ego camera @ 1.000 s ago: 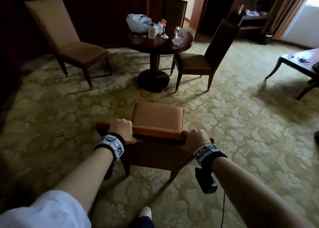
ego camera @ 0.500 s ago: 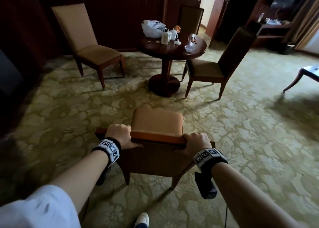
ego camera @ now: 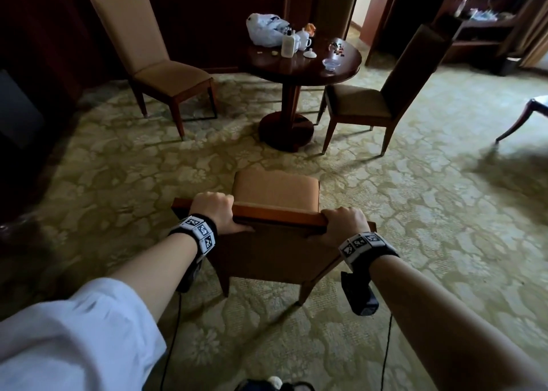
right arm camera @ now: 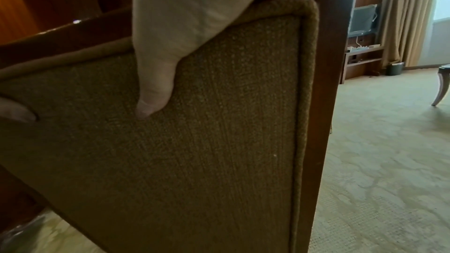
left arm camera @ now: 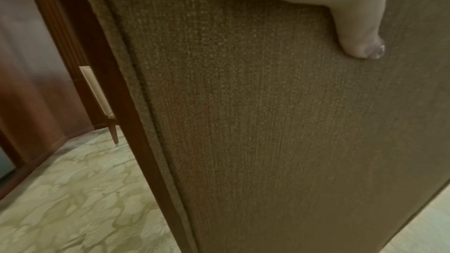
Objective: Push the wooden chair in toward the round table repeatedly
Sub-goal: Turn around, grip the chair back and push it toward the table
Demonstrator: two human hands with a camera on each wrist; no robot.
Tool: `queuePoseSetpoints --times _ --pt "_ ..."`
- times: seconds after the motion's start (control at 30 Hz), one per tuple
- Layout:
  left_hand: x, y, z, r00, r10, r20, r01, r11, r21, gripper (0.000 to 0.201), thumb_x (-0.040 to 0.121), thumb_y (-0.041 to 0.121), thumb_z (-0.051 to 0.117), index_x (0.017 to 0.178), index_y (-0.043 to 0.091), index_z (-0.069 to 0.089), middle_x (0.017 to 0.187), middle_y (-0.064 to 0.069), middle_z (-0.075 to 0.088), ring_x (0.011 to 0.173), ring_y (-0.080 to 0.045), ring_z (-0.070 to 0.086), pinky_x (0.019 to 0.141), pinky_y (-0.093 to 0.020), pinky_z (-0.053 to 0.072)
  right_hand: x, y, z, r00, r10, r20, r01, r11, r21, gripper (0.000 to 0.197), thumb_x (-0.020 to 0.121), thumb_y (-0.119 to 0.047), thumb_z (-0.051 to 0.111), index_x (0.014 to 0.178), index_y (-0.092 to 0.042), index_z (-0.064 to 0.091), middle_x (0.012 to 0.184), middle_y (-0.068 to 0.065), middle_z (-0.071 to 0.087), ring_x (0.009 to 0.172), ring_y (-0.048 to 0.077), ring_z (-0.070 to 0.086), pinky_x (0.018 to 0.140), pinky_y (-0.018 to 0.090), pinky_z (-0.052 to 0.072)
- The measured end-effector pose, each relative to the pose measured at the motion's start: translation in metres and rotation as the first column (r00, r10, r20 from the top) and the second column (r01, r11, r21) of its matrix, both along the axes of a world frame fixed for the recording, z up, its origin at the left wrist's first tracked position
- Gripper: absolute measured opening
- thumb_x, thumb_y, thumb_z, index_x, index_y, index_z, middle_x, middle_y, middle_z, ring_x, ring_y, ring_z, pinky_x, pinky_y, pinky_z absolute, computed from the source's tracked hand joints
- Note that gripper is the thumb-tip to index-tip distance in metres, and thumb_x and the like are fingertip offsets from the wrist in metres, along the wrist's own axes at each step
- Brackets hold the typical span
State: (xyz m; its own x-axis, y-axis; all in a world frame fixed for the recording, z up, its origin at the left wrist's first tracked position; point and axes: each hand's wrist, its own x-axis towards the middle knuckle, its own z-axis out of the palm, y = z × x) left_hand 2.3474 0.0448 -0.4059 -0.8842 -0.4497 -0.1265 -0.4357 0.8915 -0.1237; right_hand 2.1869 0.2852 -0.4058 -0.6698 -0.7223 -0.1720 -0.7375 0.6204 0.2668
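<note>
Both hands are gripping the chair [ego camera: 275,193] by its top rail — left hand [ego camera: 214,213] and right hand [ego camera: 345,226], 2 thumbs pressing the fabric back. The chair is standing on carpet [ego camera: 118,183], well short of the table [ego camera: 305,64].

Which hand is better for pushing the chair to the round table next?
Neither alone; if one, the left hand. Both grip the chair's top rail, the right hand near its other end. The round table stands ahead, slightly right, so a stronger left push would probably steer the chair toward it.
</note>
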Motion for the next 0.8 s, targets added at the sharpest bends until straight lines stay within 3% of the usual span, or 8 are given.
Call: queuePoseSetpoints --times 0.8 --pt "-0.015 -0.017 -0.001 0.996 -0.078 -0.047 0.078 0.997 -0.008 0.087 0.053 0.098 0.041 0.083 0.018 0.060 0.083 -0.002 0.067 0.079 -0.023 0.065 0.075 -0.033 0.053 -0.016 -0.015 0.000 0.998 0.018 -0.066 -0.015 0.998 0.055 0.072 0.075 -0.084 0.041 0.101 -0.022 0.065 0.082 -0.001 0.064 0.080 0.020 0.065 0.068 0.029 0.049"
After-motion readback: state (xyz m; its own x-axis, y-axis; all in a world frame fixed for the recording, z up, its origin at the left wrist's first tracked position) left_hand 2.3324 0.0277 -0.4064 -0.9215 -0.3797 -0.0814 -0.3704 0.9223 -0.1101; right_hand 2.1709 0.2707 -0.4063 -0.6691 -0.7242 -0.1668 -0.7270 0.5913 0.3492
